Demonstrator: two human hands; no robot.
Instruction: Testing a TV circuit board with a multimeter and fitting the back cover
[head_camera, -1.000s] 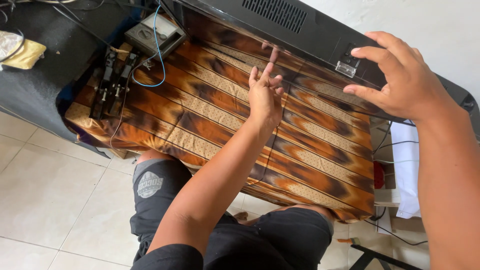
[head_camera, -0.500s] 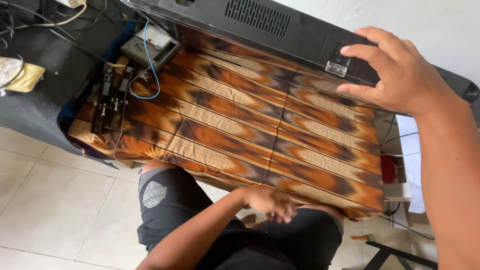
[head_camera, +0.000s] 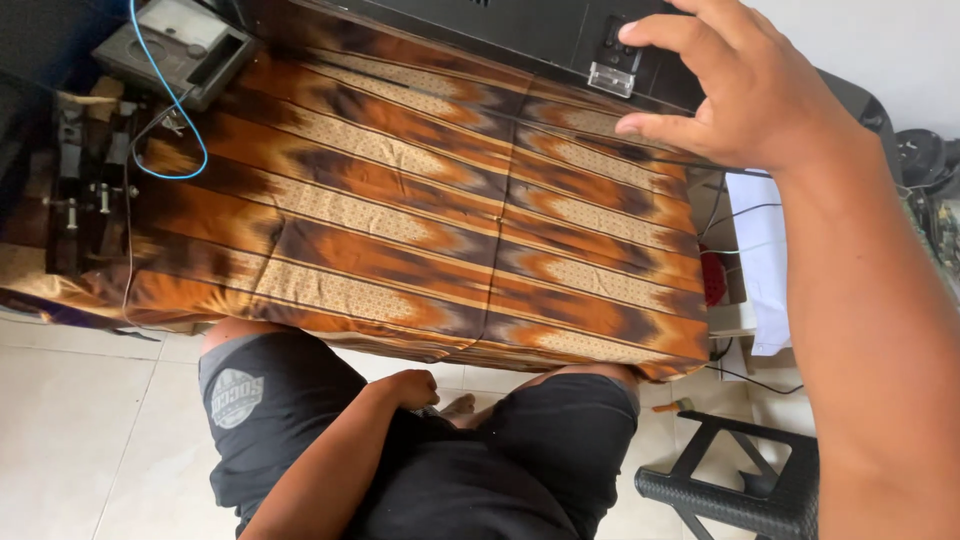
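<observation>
tablecloth (head_camera: 400, 220): brown, orange and tan stripes, tiny dotted motif in the tan bands | big device (head_camera: 520, 30) up top: black casing, small silver tab | meter box (head_camera: 175, 50): grey | wire (head_camera: 165, 110): bright blue | shorts (head_camera: 300, 420): black, grey round logo | stool (head_camera: 740, 480): black | floor tiles (head_camera: 80, 420): off-white

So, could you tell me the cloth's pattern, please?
Orange, brown and tan stripes on the cloth, head view.

Soft, even daylight fills the room, brightest on the white wall (head_camera: 860, 40) at one o'clock and the pale floor tiles (head_camera: 80, 440) at eight o'clock, shadows faint, while the near forearm (head_camera: 880, 350) at four o'clock blurs slightly.
</observation>
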